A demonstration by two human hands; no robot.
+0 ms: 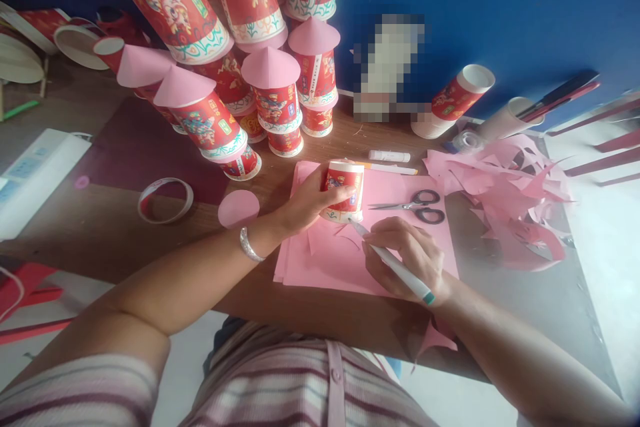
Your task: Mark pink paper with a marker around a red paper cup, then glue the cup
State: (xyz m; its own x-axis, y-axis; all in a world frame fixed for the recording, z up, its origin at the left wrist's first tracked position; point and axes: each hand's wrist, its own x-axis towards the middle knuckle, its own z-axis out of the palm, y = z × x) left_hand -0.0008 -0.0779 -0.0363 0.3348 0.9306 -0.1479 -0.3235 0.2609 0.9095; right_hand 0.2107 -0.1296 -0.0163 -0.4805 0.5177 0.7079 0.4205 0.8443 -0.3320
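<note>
My left hand is wrapped around a red paper cup with a printed figure and a white band near its lower edge. A few drawn marks show on that band. Between the fingers of my right hand is a white marker pen with a green end, its tip at the cup's white band. Both hands are over a stack of pink paper sheets. Black-handled scissors lie on the paper, just beyond my right hand.
Stacked red paper cups with pink cone tops stand at the back left. A cut cup ring and pink paper circle lie left. Pink scraps pile up right, near a glue stick and upright cups.
</note>
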